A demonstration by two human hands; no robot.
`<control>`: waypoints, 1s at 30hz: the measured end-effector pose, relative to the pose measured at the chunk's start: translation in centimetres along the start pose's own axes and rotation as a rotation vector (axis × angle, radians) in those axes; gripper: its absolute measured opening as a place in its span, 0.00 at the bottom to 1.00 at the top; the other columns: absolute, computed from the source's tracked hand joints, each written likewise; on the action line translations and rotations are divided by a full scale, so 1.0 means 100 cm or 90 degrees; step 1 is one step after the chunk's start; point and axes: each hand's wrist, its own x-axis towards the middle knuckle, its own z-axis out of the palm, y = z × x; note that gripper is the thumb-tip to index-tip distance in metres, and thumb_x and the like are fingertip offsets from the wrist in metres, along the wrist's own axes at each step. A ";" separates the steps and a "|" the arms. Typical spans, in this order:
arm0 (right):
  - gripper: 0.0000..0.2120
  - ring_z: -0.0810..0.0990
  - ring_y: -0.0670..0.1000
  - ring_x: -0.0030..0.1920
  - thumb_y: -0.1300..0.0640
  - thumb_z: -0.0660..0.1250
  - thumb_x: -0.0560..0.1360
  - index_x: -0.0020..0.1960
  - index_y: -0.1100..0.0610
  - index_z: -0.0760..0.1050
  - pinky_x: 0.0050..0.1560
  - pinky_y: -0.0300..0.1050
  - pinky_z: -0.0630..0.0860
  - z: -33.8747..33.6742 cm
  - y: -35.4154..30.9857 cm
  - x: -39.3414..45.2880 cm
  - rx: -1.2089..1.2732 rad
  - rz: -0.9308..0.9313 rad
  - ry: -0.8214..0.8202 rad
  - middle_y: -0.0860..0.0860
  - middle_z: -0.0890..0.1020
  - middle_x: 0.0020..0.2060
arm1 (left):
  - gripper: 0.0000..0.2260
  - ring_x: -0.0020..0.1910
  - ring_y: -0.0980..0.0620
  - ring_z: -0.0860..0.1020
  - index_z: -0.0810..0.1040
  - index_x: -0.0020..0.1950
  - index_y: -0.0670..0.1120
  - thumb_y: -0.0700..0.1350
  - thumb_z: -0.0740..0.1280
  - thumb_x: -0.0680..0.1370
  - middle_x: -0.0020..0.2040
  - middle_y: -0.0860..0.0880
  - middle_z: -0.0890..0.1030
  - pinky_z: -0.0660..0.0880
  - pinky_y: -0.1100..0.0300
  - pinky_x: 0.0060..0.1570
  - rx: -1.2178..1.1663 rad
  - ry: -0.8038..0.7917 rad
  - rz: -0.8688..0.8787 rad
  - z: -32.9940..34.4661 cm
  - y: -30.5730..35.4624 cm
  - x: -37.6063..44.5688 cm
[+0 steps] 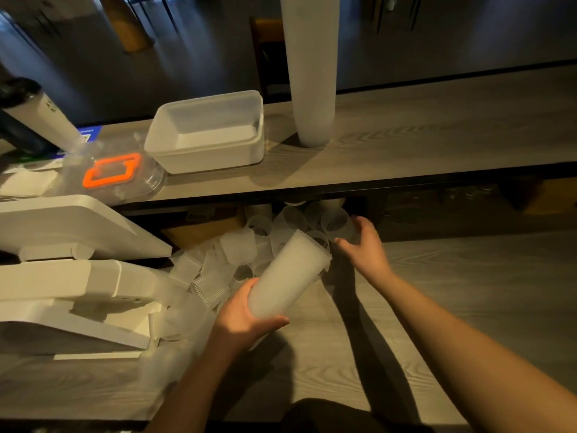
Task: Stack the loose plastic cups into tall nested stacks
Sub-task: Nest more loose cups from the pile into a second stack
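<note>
1. Gripping the nested stack (285, 276) near its closed base, my left hand (246, 314) wraps thumb and fingers round it; the stack slants up and away over the lower counter (468, 292), its open rims pointing at the pile.
2. My right hand (363, 245) curls round a single cup (338, 226) at the pile's far right edge, mouth facing me.
3. The cups are frosted, translucent white, faintly ribbed; the stack's rims show as fine close rings.
4. The loose cups (237, 248) lie tumbled on their sides between the lower counter and the raised shelf (437, 139).
5. On the shelf stands a tall finished stack (312, 89) upright, beside a white tub (206, 132) and an orange-rimmed lid (112, 170).
</note>
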 end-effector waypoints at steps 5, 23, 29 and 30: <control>0.18 0.77 0.51 0.56 0.54 0.76 0.72 0.58 0.56 0.74 0.61 0.46 0.75 0.004 0.000 0.031 -0.177 -0.013 -0.077 0.50 0.77 0.51 | 0.39 0.55 0.55 0.75 0.65 0.67 0.62 0.59 0.81 0.62 0.58 0.58 0.73 0.78 0.52 0.54 -0.008 0.016 -0.021 -0.003 -0.003 0.003; 0.32 0.76 0.50 0.61 0.50 0.77 0.70 0.70 0.50 0.67 0.57 0.52 0.81 -0.012 0.050 -0.003 -0.067 -0.023 -0.107 0.48 0.74 0.63 | 0.47 0.57 0.53 0.75 0.66 0.71 0.57 0.68 0.78 0.57 0.61 0.54 0.74 0.78 0.51 0.54 0.025 0.015 -0.033 0.005 -0.004 -0.003; 0.25 0.73 0.49 0.60 0.53 0.73 0.75 0.68 0.49 0.67 0.46 0.36 0.74 -0.026 0.049 -0.027 0.105 -0.001 -0.045 0.51 0.71 0.65 | 0.39 0.48 0.60 0.75 0.65 0.67 0.57 0.56 0.82 0.63 0.57 0.54 0.73 0.74 0.69 0.37 0.029 0.003 -0.012 0.009 0.008 -0.008; 0.24 0.73 0.49 0.59 0.54 0.72 0.76 0.68 0.49 0.67 0.46 0.36 0.73 -0.028 0.046 -0.030 0.142 0.006 -0.035 0.51 0.71 0.65 | 0.38 0.46 0.61 0.75 0.65 0.67 0.57 0.54 0.82 0.63 0.56 0.54 0.74 0.74 0.70 0.35 0.026 0.001 -0.012 0.010 0.009 -0.009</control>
